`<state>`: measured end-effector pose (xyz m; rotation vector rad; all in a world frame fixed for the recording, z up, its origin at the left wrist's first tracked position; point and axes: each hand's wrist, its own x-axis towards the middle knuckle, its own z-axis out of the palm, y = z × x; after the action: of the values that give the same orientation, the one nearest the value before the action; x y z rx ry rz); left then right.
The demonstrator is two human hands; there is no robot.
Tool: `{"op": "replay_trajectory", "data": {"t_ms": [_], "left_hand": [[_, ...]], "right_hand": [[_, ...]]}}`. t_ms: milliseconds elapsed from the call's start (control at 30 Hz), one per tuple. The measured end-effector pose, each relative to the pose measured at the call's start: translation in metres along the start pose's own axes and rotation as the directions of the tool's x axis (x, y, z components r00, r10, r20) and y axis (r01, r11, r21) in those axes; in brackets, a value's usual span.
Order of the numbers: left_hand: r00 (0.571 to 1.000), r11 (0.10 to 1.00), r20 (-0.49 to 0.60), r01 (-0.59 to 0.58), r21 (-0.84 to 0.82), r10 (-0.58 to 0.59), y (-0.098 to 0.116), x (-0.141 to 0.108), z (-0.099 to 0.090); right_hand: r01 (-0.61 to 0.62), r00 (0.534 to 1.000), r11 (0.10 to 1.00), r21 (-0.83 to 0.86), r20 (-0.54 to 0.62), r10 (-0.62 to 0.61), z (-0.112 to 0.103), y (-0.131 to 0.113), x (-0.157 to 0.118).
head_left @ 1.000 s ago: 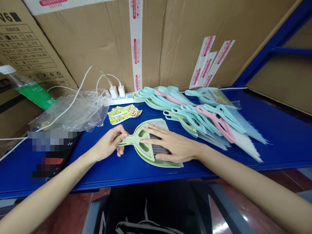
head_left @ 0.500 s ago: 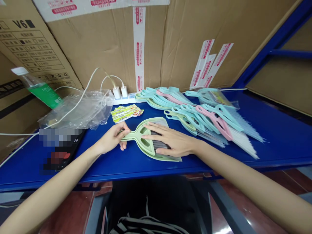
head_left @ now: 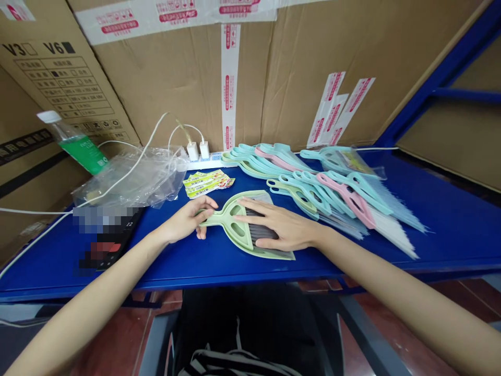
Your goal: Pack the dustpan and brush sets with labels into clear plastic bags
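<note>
A light green brush (head_left: 238,227) with dark bristles lies in a matching green dustpan (head_left: 250,253) near the table's front edge. My left hand (head_left: 192,218) is closed on the stacked handles, thumb on top. My right hand (head_left: 282,225) rests flat over the bristles, fingers spread and pointing left. Behind and to the right lie several blue, green and pink brushes (head_left: 352,201). A pile of blue, green and pink dustpans (head_left: 260,161) is farther back. Yellow-green printed packets or labels (head_left: 208,183) are just behind my left hand.
Clear plastic bags (head_left: 133,175) and a green-labelled bottle (head_left: 80,149) stand at the back left. A partly pixelated dark device (head_left: 117,237) lies left, near a white cable (head_left: 129,169). A power strip (head_left: 211,159) with two chargers sits before the cardboard (head_left: 188,78).
The whole view has shifted slightly, so things appear a little more to the right. Both hands keep the same places on the green brush and dustpan, with more of the dark bristles showing.
</note>
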<state>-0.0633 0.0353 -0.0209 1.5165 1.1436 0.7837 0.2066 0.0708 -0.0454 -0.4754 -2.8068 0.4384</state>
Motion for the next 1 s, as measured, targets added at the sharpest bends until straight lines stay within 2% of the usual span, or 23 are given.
{"op": "replay_trajectory", "data": {"t_ms": [133,233,333,433,533,600,767,867,1000], "left_hand": [[1.0,0.996,0.007,0.005,0.085,-0.005,0.001,-0.001,-0.004],[0.999,0.968,0.023,-0.03,0.249,0.025,0.002,-0.001,-0.01],[0.995,0.882,0.045,-0.097,0.461,0.086,0.002,-0.001,-0.017],[0.991,0.789,0.054,-0.133,0.6,0.126,0.003,-0.002,-0.022],[0.992,0.691,0.07,-0.122,0.713,0.104,0.007,-0.004,-0.023],[0.994,0.63,0.069,-0.108,0.769,0.086,0.011,-0.005,-0.022],[0.997,0.569,0.036,-0.066,0.82,0.065,0.015,-0.006,-0.02],[0.998,0.556,0.021,-0.055,0.829,0.066,0.014,-0.006,-0.02],[0.997,0.566,0.017,-0.053,0.823,0.069,0.013,-0.006,-0.019]], "right_hand": [[-0.05,0.999,0.998,-0.031,-0.019,0.049,-0.004,0.002,-0.003],[-0.07,0.997,0.996,-0.059,-0.047,0.067,-0.008,0.004,-0.007],[-0.06,0.995,0.994,-0.09,-0.084,0.052,-0.011,0.005,-0.01],[-0.108,0.985,0.98,-0.166,-0.148,0.084,-0.016,0.007,-0.005],[-0.169,0.977,0.94,-0.297,-0.174,0.121,-0.025,0.014,0.018],[-0.175,0.978,0.931,-0.32,-0.162,0.128,-0.031,0.022,0.043],[-0.178,0.979,0.904,-0.388,-0.165,0.121,-0.034,0.045,0.104],[-0.166,0.982,0.894,-0.417,-0.152,0.111,-0.029,0.052,0.118],[-0.148,0.987,0.879,-0.453,-0.129,0.099,-0.021,0.054,0.116]]}}
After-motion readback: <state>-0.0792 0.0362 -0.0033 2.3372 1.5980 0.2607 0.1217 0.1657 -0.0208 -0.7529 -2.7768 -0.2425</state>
